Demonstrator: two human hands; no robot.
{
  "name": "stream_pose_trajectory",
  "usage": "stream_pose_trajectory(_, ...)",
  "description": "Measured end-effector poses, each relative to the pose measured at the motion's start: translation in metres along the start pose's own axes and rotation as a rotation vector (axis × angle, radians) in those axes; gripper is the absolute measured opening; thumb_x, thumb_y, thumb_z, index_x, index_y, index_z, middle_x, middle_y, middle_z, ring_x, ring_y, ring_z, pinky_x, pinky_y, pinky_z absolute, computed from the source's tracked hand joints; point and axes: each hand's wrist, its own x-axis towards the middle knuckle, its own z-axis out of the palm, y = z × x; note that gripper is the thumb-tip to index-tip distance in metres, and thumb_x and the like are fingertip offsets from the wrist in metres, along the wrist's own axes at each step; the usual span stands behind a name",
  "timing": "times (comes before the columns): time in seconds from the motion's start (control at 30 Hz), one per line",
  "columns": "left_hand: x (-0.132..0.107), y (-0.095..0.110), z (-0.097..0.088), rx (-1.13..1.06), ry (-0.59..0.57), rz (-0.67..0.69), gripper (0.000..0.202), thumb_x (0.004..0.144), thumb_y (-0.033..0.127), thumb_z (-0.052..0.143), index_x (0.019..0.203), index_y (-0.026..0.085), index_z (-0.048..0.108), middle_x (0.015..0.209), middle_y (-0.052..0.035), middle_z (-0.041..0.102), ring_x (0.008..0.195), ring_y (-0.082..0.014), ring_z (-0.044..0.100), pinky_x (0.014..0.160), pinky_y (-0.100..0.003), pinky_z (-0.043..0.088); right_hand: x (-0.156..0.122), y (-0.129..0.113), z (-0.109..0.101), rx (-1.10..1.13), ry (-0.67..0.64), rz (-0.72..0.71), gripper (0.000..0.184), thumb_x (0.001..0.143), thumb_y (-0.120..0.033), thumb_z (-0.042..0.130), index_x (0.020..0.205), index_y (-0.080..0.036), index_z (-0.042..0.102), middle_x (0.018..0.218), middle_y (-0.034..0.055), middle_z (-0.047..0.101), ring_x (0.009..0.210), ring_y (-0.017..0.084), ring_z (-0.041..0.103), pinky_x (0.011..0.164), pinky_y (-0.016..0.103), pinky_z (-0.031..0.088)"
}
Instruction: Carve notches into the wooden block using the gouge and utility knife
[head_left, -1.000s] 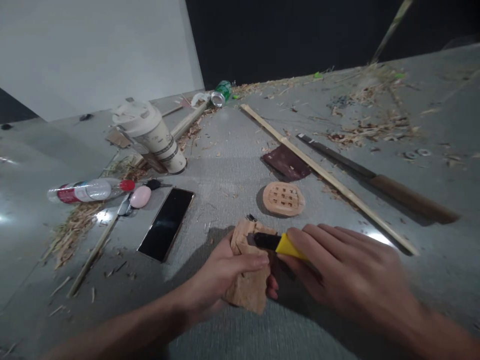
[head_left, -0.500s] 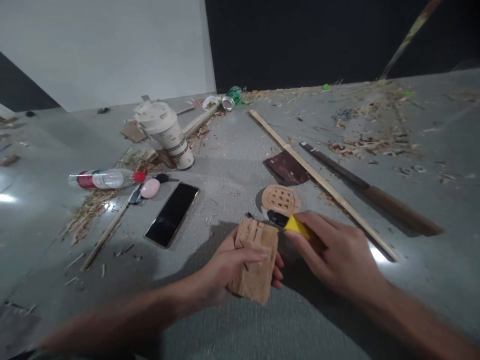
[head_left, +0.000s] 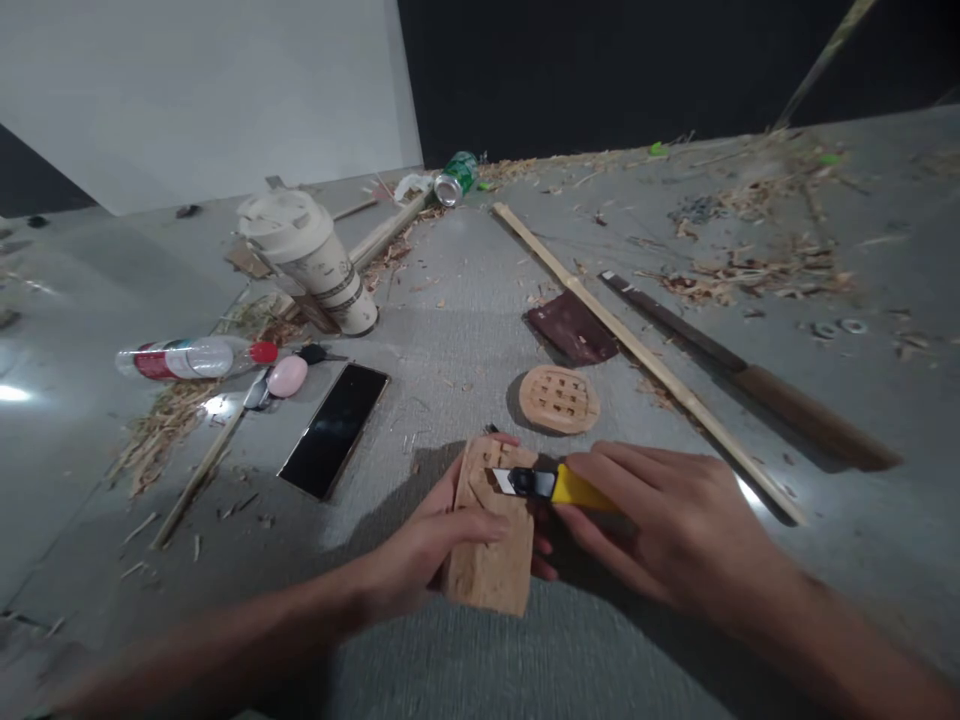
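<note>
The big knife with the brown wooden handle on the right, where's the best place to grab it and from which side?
Probably by the brown wooden handle of the big knife, coming from above at its near right end. It lies flat and free there, and the dark blade points away beside the bamboo stick.

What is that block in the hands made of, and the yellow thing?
The block looks like raw, unfinished wood: pale tan, rough grain, cut notches. The yellow cutter looks like smooth plastic with a black slider and a shiny, probably metal, blade tip.
</note>
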Motion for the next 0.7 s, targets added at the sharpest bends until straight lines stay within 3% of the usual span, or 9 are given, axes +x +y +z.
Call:
stream_pose_trajectory(0.17,0.0008,0.0001,0.0037,-0.028,-0.011,0.033,0.086,0.083,0.02,0.087,0.155,0.027,0.04,0.111,-0.0055,0.078,0.095,-0.0229,0.08,0.091,-0.045,0.067,0.0035,-0.0038,0.0004,-0.014,-0.012,0.007,0.022,0.111,-0.034,0.058,0.095,-0.021,0.065,0.076,-0.0006,0.067,0.061,0.014,0.059,0.058,0.032,0.037)
stream_pose_trajectory(0.27,0.0016,-0.0002,0.0052,-0.013,-0.03,0.031,0.079,0.085,0.022,0.086,0.149,0.025,0.041,0.106,-0.0063,0.079,0.093,-0.0239,0.08,0.089,-0.044,0.066,0.0028,-0.0036,0.0003,-0.038,-0.005,0.003,0.024,0.112,-0.034,0.057,0.094,-0.021,0.064,0.075,-0.0005,0.066,0.06,0.014,0.057,0.058,0.032,0.037)
stream_pose_trajectory(0.5,0.0011,0.0019,0.007,0.069,-0.031,-0.016,0.043,0.087,0.031,0.087,0.116,0.017,0.058,0.092,-0.0073,0.077,0.075,-0.0184,0.076,0.073,-0.031,0.062,-0.0021,0.0005,-0.0008,-0.155,0.013,-0.061,0.023,0.114,-0.033,0.056,0.096,-0.022,0.065,0.077,-0.0001,0.067,0.066,0.017,0.064,0.061,0.037,0.037)
stream_pose_trajectory(0.7,0.0015,0.0062,0.0023,0.074,-0.041,-0.077,0.046,0.087,0.028,0.083,0.122,0.019,0.054,0.093,-0.0071,0.077,0.074,-0.0193,0.077,0.071,-0.033,0.064,-0.0039,0.0014,-0.0029,-0.272,0.064,-0.096,0.02,0.11,-0.03,0.063,0.092,-0.022,0.066,0.074,-0.0012,0.066,0.065,0.016,0.06,0.063,0.038,0.034)
